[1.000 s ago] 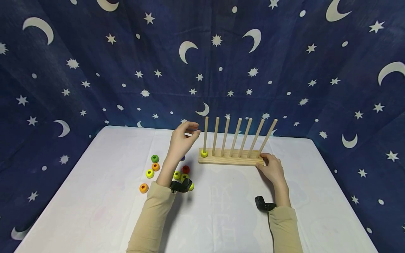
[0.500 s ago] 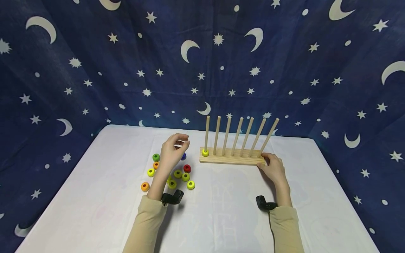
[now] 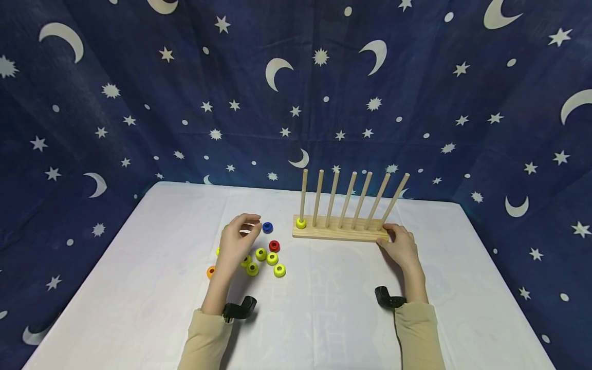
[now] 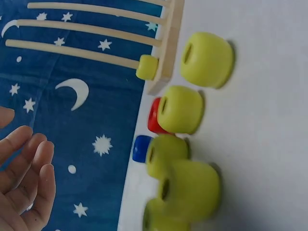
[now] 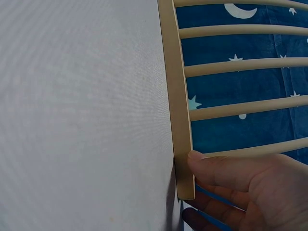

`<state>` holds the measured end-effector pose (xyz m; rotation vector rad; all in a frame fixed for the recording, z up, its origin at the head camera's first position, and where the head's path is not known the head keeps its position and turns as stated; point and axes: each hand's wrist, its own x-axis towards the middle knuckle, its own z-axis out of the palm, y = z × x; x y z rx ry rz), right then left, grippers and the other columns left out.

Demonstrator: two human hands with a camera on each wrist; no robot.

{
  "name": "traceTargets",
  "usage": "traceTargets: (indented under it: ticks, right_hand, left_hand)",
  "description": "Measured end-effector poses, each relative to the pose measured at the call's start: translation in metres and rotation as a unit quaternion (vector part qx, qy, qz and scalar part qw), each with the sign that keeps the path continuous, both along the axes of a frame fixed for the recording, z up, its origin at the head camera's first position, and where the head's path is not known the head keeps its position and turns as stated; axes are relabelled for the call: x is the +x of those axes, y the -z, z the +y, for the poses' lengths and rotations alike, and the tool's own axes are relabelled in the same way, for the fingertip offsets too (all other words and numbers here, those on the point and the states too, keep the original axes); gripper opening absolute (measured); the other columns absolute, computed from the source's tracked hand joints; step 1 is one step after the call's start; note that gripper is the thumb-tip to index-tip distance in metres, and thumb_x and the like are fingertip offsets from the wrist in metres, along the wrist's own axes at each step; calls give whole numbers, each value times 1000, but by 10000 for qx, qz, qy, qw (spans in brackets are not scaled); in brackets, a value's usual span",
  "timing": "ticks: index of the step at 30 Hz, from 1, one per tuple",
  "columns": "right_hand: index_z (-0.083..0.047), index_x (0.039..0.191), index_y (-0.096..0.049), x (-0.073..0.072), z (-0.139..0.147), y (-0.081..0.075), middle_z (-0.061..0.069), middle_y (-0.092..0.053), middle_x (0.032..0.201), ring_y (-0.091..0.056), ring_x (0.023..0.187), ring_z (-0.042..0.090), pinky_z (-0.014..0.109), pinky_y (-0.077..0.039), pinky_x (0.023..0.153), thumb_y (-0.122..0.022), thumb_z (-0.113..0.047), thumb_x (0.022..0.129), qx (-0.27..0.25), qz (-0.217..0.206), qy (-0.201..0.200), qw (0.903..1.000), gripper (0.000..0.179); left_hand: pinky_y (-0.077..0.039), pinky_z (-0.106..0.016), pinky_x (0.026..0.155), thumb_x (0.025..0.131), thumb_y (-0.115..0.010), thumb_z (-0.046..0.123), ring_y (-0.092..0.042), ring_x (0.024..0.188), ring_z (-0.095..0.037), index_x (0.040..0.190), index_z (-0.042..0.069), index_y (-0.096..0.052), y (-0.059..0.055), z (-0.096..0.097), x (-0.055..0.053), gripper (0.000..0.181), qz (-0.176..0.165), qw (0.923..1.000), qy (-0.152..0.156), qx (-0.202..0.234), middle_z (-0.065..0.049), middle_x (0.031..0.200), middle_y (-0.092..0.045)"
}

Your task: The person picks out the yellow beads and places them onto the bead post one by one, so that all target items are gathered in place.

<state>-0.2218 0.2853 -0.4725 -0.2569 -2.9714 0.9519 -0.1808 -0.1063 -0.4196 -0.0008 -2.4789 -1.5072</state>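
A wooden peg rack (image 3: pixel 339 234) with a row of several upright pegs stands on the table. One yellow bead (image 3: pixel 301 223) sits at the foot of its leftmost peg. My right hand (image 3: pixel 401 250) grips the right end of the base, thumb (image 5: pixel 211 166) on the near side and fingers behind. Over the loose beads hovers my left hand (image 3: pixel 235 247), fingers loosely bent with nothing between them. Around it lie several yellow beads (image 3: pixel 279 270), a red bead (image 3: pixel 274 246), a blue bead (image 3: pixel 267 227) and an orange bead (image 3: pixel 211 271). The hand partly hides others.
A white cloth covers the table (image 3: pixel 333 313). Behind it hangs a dark blue curtain (image 3: pixel 240 154) with moons and stars. Each wrist wears a black camera, such as the left one (image 3: pixel 239 309).
My left hand has moved away from the leftmost peg, leftward and down toward the loose beads. My right hand stays on the rack's right end.
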Motion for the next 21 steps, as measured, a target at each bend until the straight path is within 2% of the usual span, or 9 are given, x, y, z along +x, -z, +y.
traceTargets:
  ticks: [6, 14, 18, 21]
  right_hand:
    - [3, 136, -46, 0, -1, 0, 28, -47, 137, -38, 127, 45, 62, -28, 105, -64, -20, 88, -9, 34, -10, 10000, 57]
    - [3, 137, -46, 0, -1, -1, 28, -46, 138, -36, 129, 45, 62, -27, 107, -64, -20, 88, -57, -7, -6, 10000, 57]
    - [2, 137, -46, 1, -1, -1, 28, -45, 139, -34, 130, 46, 63, -26, 107, -64, -19, 89, -98, -31, -13, 9999, 56]
    - [2, 138, -45, 1, -1, -1, 28, -44, 140, -33, 131, 46, 63, -25, 108, -63, -19, 89, -111, -57, -26, 9999, 56]
  left_hand:
    - [-50, -31, 81, 91, -63, 16, -66, 96, -23, 112, 7, -67, 8, -9, 10, 23, -136, 9997, -203, -20, -10, 106, -70]
    - [-48, -34, 89, 93, -60, 17, -64, 99, -23, 116, 9, -65, 17, -21, 20, 25, -516, 9983, -267, 9, -9, 110, -69]
    - [-49, -30, 89, 92, -61, 16, -63, 97, -23, 117, 8, -65, 22, -30, 22, 26, -581, 9981, -157, 93, -11, 110, -69]
    - [-48, -31, 89, 92, -62, 15, -62, 99, -24, 119, 6, -64, 26, -36, 22, 29, -699, 9975, 43, 25, -12, 113, -68]
